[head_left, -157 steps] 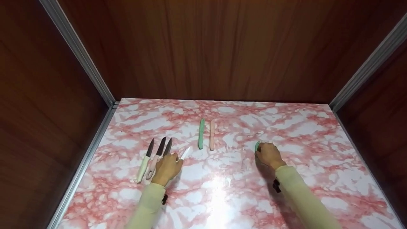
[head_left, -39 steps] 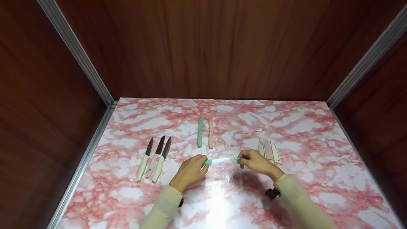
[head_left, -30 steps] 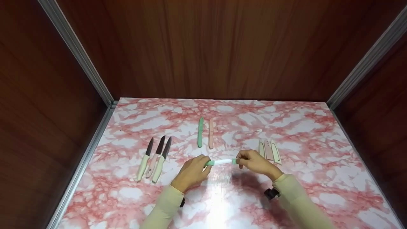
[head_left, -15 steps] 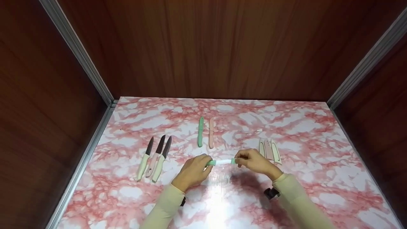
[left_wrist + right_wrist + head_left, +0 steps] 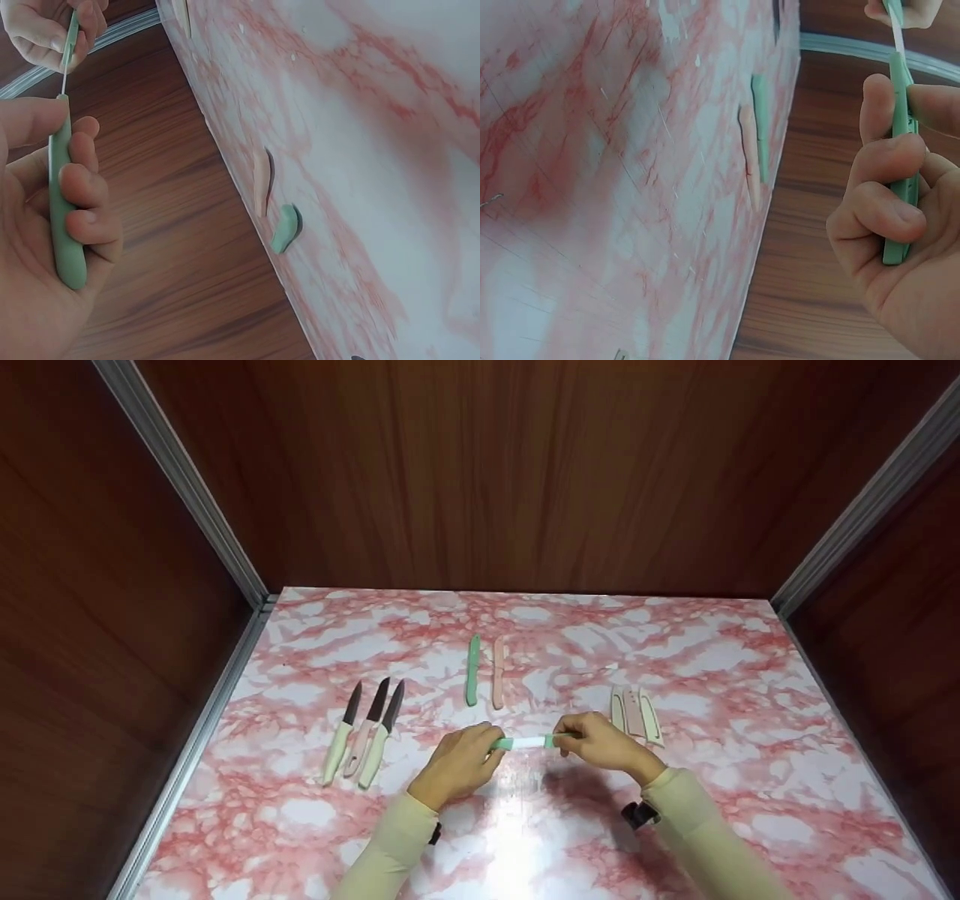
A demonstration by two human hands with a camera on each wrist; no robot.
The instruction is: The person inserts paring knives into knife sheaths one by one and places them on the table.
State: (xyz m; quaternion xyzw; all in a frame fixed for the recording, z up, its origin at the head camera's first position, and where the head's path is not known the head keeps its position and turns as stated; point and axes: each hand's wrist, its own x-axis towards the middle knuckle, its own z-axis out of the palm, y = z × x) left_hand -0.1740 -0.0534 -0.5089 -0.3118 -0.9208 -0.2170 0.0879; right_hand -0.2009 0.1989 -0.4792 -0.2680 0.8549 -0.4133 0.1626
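My left hand (image 5: 459, 757) grips the green handle of a knife (image 5: 63, 202), its fingers curled round it. The knife's white blade (image 5: 529, 742) points right, its tip inside a green sheath (image 5: 901, 172). My right hand (image 5: 600, 741) pinches that sheath between thumb and fingers. A stretch of blade still shows between handle and sheath. Both hands are raised over the front middle of the table. Beyond them lie a green sheathed knife (image 5: 472, 670) and a pink sheathed knife (image 5: 499, 673), side by side.
Left on the marbled table (image 5: 300, 817) lie a cream-handled knife (image 5: 342, 739), a pink-handled knife (image 5: 366, 735) and another cream-handled knife (image 5: 379, 739), blades bare. Beside my right hand are a pink sheath (image 5: 633, 712) and cream sheaths (image 5: 651, 720). Wooden walls (image 5: 480, 472) enclose the table.
My left hand took the green-handled knife from the left row; my right brought the green sheath to the middle. The blade has since slid into the sheath, so less of it shows.
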